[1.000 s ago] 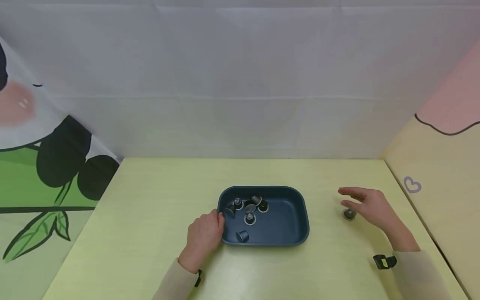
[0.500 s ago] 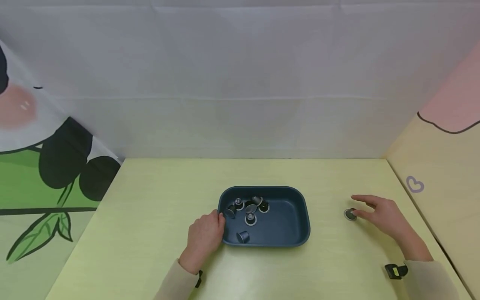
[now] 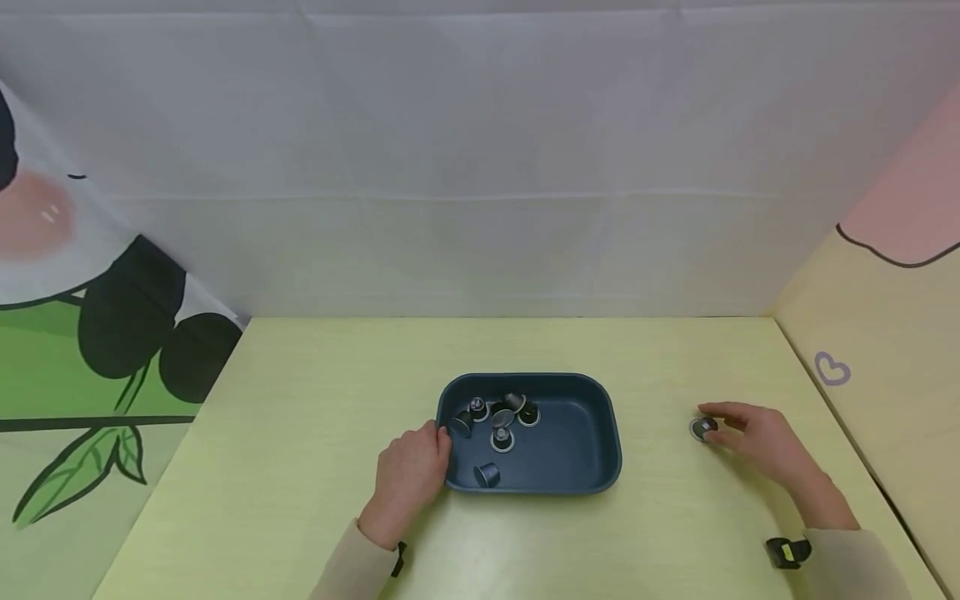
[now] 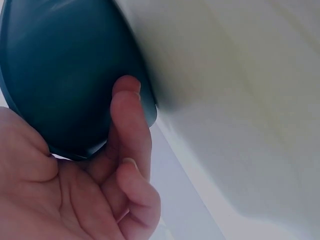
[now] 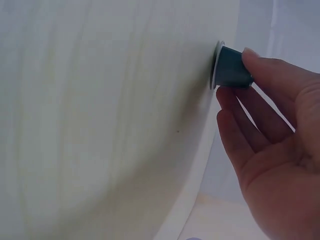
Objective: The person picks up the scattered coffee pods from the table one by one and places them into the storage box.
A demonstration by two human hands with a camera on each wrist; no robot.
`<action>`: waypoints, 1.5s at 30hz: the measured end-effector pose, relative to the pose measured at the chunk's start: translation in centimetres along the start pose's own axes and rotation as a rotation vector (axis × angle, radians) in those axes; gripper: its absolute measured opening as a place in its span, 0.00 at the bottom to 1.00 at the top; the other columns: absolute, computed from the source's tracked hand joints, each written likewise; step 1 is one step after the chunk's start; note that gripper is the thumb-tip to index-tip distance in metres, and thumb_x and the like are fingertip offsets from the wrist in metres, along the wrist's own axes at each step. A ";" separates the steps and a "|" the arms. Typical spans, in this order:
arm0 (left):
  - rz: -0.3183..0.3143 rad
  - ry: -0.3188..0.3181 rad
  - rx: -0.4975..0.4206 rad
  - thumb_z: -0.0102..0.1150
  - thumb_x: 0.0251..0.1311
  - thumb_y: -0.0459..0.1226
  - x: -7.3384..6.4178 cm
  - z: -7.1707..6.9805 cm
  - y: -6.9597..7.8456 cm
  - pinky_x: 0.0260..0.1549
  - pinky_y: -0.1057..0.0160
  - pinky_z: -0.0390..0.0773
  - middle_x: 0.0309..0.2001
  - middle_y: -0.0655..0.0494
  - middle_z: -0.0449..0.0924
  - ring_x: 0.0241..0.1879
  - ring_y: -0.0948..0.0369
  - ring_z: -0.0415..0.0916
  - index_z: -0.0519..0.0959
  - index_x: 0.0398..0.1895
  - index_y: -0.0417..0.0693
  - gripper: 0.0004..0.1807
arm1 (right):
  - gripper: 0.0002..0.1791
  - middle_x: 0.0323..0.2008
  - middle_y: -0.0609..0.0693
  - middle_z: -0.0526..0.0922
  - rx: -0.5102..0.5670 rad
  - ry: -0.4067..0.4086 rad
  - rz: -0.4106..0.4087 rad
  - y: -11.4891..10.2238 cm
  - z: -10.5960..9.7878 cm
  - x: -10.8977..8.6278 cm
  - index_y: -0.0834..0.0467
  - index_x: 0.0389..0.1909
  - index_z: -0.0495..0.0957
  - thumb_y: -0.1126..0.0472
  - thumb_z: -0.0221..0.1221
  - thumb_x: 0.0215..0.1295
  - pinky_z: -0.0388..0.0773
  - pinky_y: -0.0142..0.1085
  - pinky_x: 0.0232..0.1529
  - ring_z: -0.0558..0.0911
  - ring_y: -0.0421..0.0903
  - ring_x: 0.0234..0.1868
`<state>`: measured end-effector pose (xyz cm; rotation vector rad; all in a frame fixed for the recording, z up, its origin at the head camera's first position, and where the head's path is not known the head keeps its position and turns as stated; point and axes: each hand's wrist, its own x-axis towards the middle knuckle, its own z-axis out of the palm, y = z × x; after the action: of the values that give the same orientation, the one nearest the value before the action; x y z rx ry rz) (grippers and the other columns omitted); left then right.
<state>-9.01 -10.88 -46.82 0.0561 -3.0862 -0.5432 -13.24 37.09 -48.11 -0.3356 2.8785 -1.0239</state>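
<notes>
At the left side of a dark blue tray, my left hand grips the rim. In the left wrist view the fingers curl against the tray's outer wall. Several coffee capsules lie in the tray's left half, among them an upright capsule and one on its side. On the right part of the table, my right hand pinches a dark green coffee capsule between thumb and fingers. That capsule stands rim-down, at or very near the table surface.
The pale yellow table runs back to a white cloth wall. A side panel with a heart drawing borders the table on the right. A printed cloth hangs on the left.
My right hand has come down to the capsule on the table, and its fingers have closed around it. The left hand and the tray have stayed in place.
</notes>
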 end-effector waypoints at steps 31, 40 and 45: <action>0.007 0.013 -0.004 0.47 0.71 0.43 0.0 0.2 0.0 0.14 0.55 0.68 0.16 0.52 0.66 0.15 0.54 0.69 0.70 0.21 0.47 0.18 | 0.19 0.48 0.56 0.86 0.001 0.022 0.046 0.0 0.7 0.0 0.57 0.52 0.83 0.56 0.69 0.62 0.76 0.29 0.41 0.85 0.54 0.48; 0.010 0.017 -0.003 0.47 0.71 0.42 0.0 0.2 0.0 0.14 0.55 0.68 0.16 0.52 0.66 0.15 0.54 0.68 0.70 0.21 0.46 0.18 | 0.20 0.49 0.57 0.85 0.186 0.010 -0.009 -2.1 0.7 0.6 0.58 0.54 0.82 0.58 0.68 0.62 0.78 0.27 0.41 0.83 0.31 0.44; 0.008 0.016 -0.002 0.47 0.71 0.43 0.1 0.3 -0.1 0.14 0.56 0.68 0.16 0.52 0.66 0.15 0.54 0.68 0.70 0.21 0.46 0.19 | 0.19 0.49 0.59 0.84 0.219 0.006 -0.040 -3.4 0.7 0.8 0.60 0.54 0.82 0.62 0.68 0.61 0.79 0.27 0.40 0.84 0.33 0.43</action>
<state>-9.08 -10.86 -47.12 0.0485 -3.0691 -0.5428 -13.29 33.85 -46.50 -0.3758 2.7383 -1.3339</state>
